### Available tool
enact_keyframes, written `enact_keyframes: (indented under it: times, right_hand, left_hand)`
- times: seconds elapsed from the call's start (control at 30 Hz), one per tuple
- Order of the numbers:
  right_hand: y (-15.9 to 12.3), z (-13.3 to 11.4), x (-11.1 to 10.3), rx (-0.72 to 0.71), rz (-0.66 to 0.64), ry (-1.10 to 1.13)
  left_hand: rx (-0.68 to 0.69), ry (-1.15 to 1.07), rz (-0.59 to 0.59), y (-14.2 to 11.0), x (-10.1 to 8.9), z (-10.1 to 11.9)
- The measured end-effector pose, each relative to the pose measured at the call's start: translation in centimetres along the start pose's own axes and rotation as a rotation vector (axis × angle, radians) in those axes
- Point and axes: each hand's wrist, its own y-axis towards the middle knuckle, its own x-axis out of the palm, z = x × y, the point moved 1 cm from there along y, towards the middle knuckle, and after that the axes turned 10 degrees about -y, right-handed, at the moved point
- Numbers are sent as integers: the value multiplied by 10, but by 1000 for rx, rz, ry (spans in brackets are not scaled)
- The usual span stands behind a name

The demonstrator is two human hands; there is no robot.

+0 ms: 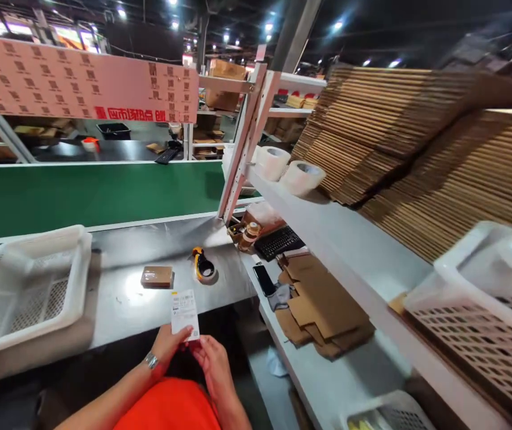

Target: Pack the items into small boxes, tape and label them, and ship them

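Note:
Between my hands is a flat white printed packet (pixel 185 313) with small dark text and a yellow mark at its top corner. My left hand (pixel 169 346), with a metal-banded watch at the wrist, grips its lower left side, thumb lying across the front. My right hand (pixel 213 359) pinches the lower right corner. Beyond the packet, a small brown carton (pixel 157 276) with shiny tape lies on the metal table (pixel 122 310). To its right rests a yellow and black tape dispenser (pixel 203 266).
At left stands a white perforated basket (pixel 74 280); a green conveyor belt (pixel 104 194) runs behind. On the right are flattened cartons (pixel 323 298), a phone (pixel 264 280), a keyboard (pixel 279 242), and a shelf (pixel 349 227) with tape rolls (pixel 301 177) and stacked cardboard (pixel 372 113).

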Motion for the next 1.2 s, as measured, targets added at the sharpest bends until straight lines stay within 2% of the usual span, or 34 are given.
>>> enact_keyframes:
  times: [0.13,0.3,0.47,0.7,0.9,0.97,1.03,1.1,1.17,1.2]
  right_hand:
    - [-6,3,-18,18,-18,-15]
    - [-7,-5,-37,13,-3,-63]
    - [-6,1,-53,-45,-10,-89]
    - [-7,6,-67,-133,21,-143]
    - [-12,3,-72,-135,47,-82]
    - [-12,5,-75,-127,70,-76]
    - [-11,6,-78,-124,107,-72]
    - [-11,6,-80,-127,141,-66]
    - [-11,4,-80,-136,159,-75]
    - [-12,2,-80,-142,162,-89]
  left_hand:
    - [19,-69,51,-9,13,-14]
    - [17,-74,39,-12,31,-22]
    - [18,-80,8,-11,43,-27]
    - [-17,6,-65,-8,54,-34]
    - [-45,26,-138,1,58,-45]
    - [-43,110,-89,4,57,-46]
    - [47,245,16,3,55,-41]
    - [229,374,44,-1,55,-32]
    - [369,453,-89,-9,57,-20]
    - [388,475,-178,-15,59,-15]
